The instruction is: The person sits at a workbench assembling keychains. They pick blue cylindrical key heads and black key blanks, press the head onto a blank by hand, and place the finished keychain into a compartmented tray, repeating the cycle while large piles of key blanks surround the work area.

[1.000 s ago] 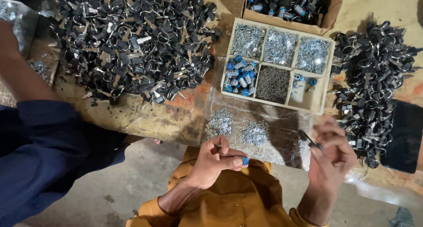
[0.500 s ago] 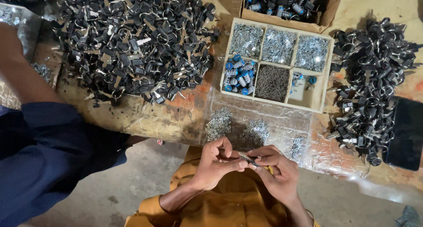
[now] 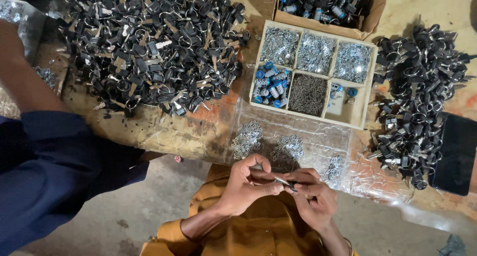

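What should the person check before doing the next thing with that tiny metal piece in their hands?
1. Small metal part pinched between both hands: ok.
2. Left hand gripping firmly: ok, fingers curled around it.
3. Right hand meeting the part: ok, fingertips touch it.
4. Silver pieces on the clear plastic sheet close by: ok, small heaps lie just ahead.
5. Divided wooden tray stocked: ok, though one compartment is nearly bare.
6. Part lined up properly: cannot tell, too small to see.
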